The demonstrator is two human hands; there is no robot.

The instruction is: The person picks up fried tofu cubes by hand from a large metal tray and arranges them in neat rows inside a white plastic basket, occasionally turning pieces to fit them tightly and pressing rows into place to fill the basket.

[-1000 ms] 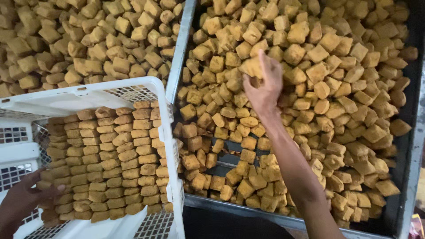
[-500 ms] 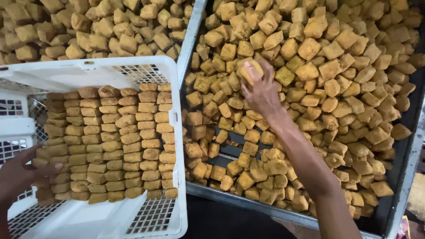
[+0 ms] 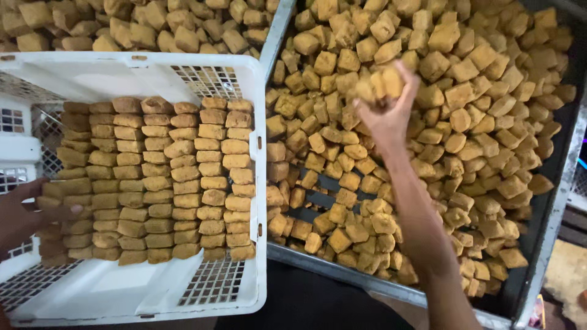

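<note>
- The right hand is raised well forward, back of the hand towards the camera, fingers curled shut around a small clutch of pieces.
- The right forearm runs bare from the lower right edge up to the wrist, nearly straight and slanting a little leftward.
- The left hand shows only partly at the left edge, low down, fingers spread flat and pointing right, thumb extended.

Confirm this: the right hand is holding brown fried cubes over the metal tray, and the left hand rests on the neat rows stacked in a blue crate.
Not quite. The head view shows the crate is white, not blue. The rest stands: the right hand holds brown cubes over the metal tray, and the left hand rests on the rows.
</note>
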